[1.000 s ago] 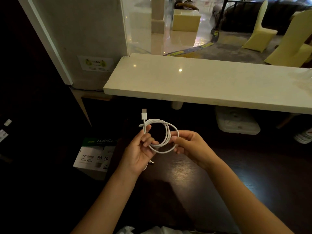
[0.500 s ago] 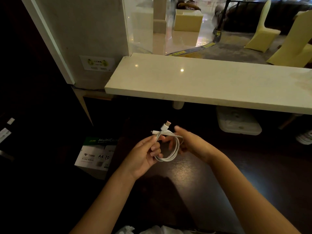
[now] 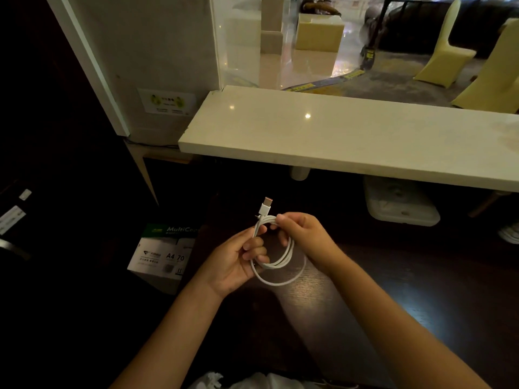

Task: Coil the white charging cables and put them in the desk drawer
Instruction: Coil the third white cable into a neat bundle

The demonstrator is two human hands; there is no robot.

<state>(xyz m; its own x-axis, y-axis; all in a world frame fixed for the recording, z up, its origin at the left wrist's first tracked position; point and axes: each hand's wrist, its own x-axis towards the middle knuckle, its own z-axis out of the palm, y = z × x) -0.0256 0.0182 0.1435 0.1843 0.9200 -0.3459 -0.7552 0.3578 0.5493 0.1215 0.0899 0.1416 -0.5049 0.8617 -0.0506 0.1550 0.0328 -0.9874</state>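
Observation:
A white charging cable hangs in a loose coil between both hands, above the dark wooden desk. Its USB plug sticks up from the top of the coil. My left hand pinches the left side of the loops between thumb and fingers. My right hand grips the top of the coil just under the plug, and its fingers reach through the loop. No drawer shows in this view.
A pale stone counter runs across above the desk. A box of A4 paper stands on the floor to the left. A white plastic lid or tray lies under the counter. White crumpled material lies at the bottom edge.
My right hand has gone from the coil's right side to its top, below the plug. The coil has become narrower and hangs lower, with one loop sagging.

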